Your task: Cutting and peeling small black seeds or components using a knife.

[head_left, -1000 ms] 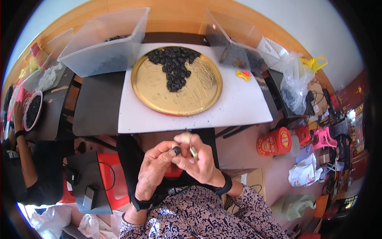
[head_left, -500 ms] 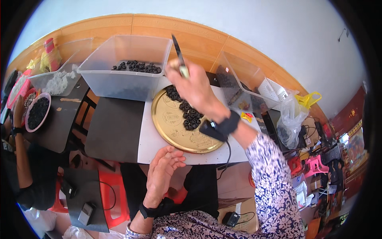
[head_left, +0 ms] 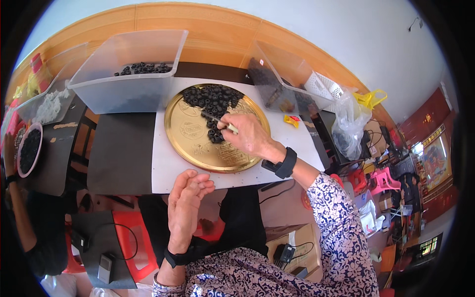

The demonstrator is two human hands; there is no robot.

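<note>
My right hand (head_left: pixel 247 134) is closed around the pale handle of a knife (head_left: pixel 232 128). Its dark blade reaches left, into a pile of small black ring-shaped parts (head_left: pixel 212 97). Those parts lie on a round golden tray (head_left: pixel 185 143) with embossed patterns, mostly at its far side and middle. Just in front of the tray's near rim, my left hand (head_left: pixel 185 210) is raised, palm turned inward. Its fingers are loosely bent, and nothing shows in them. A white board (head_left: pixel 166 171) lies under the tray.
A clear plastic bin (head_left: pixel 123 91) with more black parts stands behind at the left. Another clear bin (head_left: pixel 284 84) is at the back right, beside a plastic bag (head_left: pixel 349 123). A small yellow-and-red packet (head_left: pixel 292 120) lies right of the tray. At far left, another person's arm (head_left: pixel 20 213) is near a pink-rimmed bowl (head_left: pixel 30 151).
My right hand has come down from above the tray's far edge, bringing the knife to the parts. The blade, upright before, now points left. My left hand stays by the near rim.
</note>
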